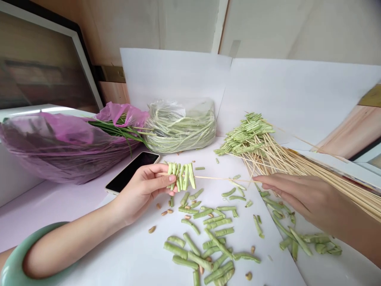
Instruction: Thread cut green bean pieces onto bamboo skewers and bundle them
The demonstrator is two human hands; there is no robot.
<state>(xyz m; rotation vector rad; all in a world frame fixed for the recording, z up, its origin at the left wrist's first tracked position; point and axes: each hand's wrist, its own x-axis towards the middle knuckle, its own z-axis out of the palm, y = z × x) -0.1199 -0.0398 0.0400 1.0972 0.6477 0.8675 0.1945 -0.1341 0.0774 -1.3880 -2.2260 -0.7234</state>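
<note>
Left hand (143, 190) half-curled, gripped pale green bean pieces (180, 176) threaded on a thin bamboo skewer (217, 178); right hand (300, 196) lay extended at skewer's far end, grip unclear.

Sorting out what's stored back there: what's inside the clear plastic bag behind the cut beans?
The clear plastic bag holds long, pale green beans coiled in a bundle. The outer strands and cloudy film hide whatever lies deeper inside.
</note>
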